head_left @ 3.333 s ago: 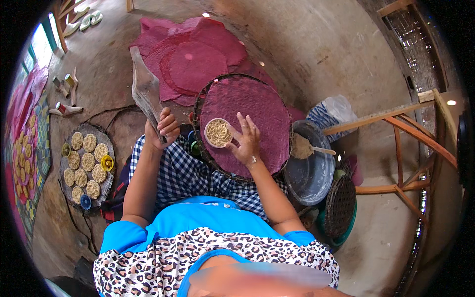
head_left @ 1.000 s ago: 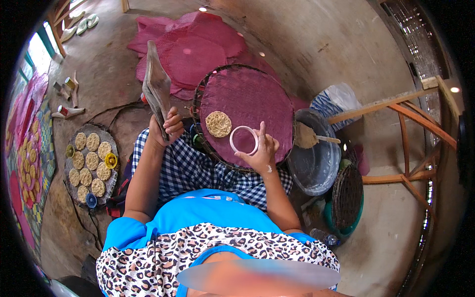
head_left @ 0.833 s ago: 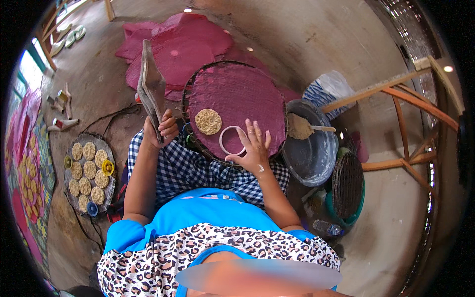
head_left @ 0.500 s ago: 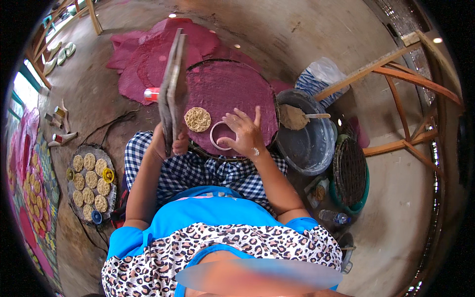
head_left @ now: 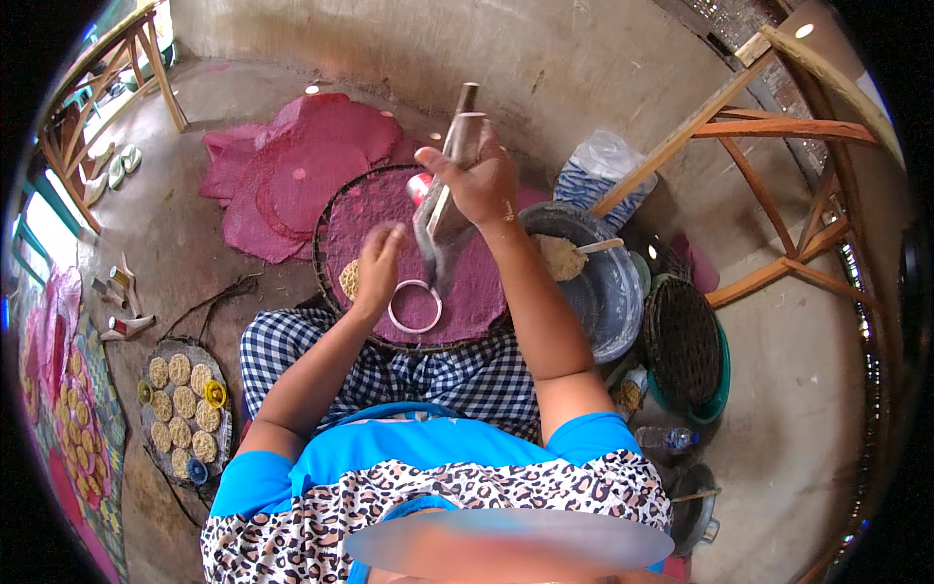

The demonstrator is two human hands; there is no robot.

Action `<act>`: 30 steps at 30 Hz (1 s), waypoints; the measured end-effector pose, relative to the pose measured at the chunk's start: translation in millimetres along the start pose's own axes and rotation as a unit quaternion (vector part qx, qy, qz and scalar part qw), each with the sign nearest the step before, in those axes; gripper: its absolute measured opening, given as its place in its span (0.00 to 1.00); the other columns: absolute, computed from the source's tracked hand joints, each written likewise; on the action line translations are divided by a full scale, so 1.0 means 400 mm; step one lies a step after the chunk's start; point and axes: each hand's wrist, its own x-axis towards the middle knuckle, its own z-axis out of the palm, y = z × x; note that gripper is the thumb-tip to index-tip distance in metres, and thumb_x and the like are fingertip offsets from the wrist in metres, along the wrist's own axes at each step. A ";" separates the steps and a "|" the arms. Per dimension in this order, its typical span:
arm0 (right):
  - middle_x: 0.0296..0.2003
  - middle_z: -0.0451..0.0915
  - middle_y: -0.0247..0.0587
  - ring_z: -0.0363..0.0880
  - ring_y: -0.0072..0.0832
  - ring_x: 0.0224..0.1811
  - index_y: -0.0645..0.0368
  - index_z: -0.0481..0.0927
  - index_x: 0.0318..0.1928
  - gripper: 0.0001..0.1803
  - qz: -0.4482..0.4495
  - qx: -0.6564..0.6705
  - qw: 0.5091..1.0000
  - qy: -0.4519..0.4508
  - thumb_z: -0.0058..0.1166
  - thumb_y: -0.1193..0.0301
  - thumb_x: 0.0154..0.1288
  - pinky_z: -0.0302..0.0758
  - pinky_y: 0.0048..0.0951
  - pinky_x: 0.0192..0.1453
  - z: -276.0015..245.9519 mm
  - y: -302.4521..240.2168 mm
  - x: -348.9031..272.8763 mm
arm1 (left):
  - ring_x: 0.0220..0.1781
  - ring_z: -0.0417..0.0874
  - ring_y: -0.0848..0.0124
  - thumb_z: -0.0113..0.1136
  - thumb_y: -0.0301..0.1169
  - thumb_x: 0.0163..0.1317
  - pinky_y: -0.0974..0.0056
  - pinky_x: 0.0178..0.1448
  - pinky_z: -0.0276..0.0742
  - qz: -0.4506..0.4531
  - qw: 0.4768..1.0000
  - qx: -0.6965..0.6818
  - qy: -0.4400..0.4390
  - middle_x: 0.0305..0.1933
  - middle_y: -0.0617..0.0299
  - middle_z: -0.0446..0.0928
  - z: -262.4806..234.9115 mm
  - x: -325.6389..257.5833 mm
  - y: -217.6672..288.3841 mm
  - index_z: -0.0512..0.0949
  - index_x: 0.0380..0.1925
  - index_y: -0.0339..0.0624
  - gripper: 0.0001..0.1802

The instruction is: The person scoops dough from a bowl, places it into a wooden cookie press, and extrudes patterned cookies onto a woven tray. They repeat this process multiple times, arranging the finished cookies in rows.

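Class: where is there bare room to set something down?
Free: on the tray, right of the ring; on the floor, between slippers and pink sheets. Crowded: left of the ring, where the left hand partly hides the disc; and beyond the basin, with tub and bottle.

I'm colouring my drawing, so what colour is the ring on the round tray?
Pale pink, nearly white. The ring shows best in the head view.
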 end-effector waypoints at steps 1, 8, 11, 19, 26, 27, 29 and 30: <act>0.28 0.80 0.43 0.79 0.30 0.29 0.59 0.72 0.38 0.25 -0.079 -0.087 0.993 0.010 0.65 0.56 0.45 0.70 0.30 0.36 -0.004 -0.009 0.007 | 0.47 0.69 0.58 0.50 0.40 0.59 0.60 0.50 0.65 0.131 0.985 0.086 0.075 0.43 0.52 0.68 0.004 0.007 0.021 0.74 0.38 0.38 0.16; 0.23 0.79 0.43 0.79 0.36 0.30 0.58 0.73 0.37 0.24 -0.105 -0.312 0.934 -0.143 0.57 0.52 0.48 0.63 0.35 0.41 0.014 0.014 0.027 | 0.68 0.48 0.49 0.62 0.39 0.48 0.49 0.66 0.47 0.498 0.798 0.340 -0.018 0.63 0.51 0.56 0.075 0.045 0.155 0.77 0.45 0.55 0.21; 0.24 0.79 0.44 0.79 0.35 0.31 0.58 0.73 0.38 0.24 -0.096 -0.301 0.933 -0.170 0.57 0.53 0.47 0.62 0.37 0.43 0.022 0.033 0.032 | 0.68 0.48 0.51 0.64 0.40 0.46 0.47 0.68 0.39 0.516 0.793 0.323 -0.032 0.65 0.55 0.56 0.109 0.076 0.162 0.81 0.38 0.64 0.16; 0.26 0.80 0.47 0.79 0.38 0.31 0.59 0.71 0.39 0.27 -0.050 -0.327 0.930 -0.159 0.56 0.50 0.48 0.61 0.38 0.44 0.007 0.060 0.048 | 0.65 0.56 0.55 0.68 0.35 0.39 0.47 0.67 0.40 0.512 0.822 0.246 0.038 0.57 0.56 0.64 0.128 0.128 0.101 0.83 0.24 0.56 0.08; 0.25 0.80 0.47 0.80 0.38 0.31 0.58 0.71 0.40 0.26 -0.001 -0.373 0.910 -0.180 0.55 0.51 0.49 0.61 0.37 0.44 -0.001 0.088 0.053 | 0.59 0.64 0.60 0.63 0.37 0.45 0.46 0.64 0.44 0.422 0.854 0.266 0.150 0.47 0.63 0.70 0.114 0.151 0.089 0.81 0.19 0.50 0.06; 0.25 0.80 0.47 0.80 0.38 0.31 0.58 0.71 0.40 0.25 0.002 -0.375 0.908 -0.185 0.54 0.51 0.49 0.60 0.37 0.44 0.000 0.093 0.054 | 0.60 0.61 0.58 0.64 0.43 0.46 0.46 0.63 0.45 0.401 0.856 0.289 0.149 0.50 0.60 0.68 0.119 0.151 0.090 0.80 0.29 0.48 0.14; 0.26 0.80 0.47 0.80 0.38 0.32 0.58 0.71 0.40 0.25 -0.004 -0.384 0.904 -0.185 0.53 0.51 0.50 0.60 0.37 0.44 0.009 0.103 0.054 | 0.61 0.58 0.56 0.65 0.48 0.43 0.45 0.63 0.45 0.429 0.842 0.294 0.145 0.53 0.56 0.64 0.143 0.143 0.085 0.77 0.37 0.49 0.22; 0.26 0.80 0.47 0.80 0.38 0.32 0.58 0.71 0.40 0.24 0.007 -0.372 0.909 -0.190 0.53 0.52 0.50 0.60 0.37 0.44 0.014 0.108 0.052 | 0.62 0.57 0.55 0.66 0.50 0.42 0.45 0.62 0.45 0.433 0.841 0.290 0.142 0.55 0.54 0.62 0.158 0.141 0.081 0.76 0.41 0.50 0.27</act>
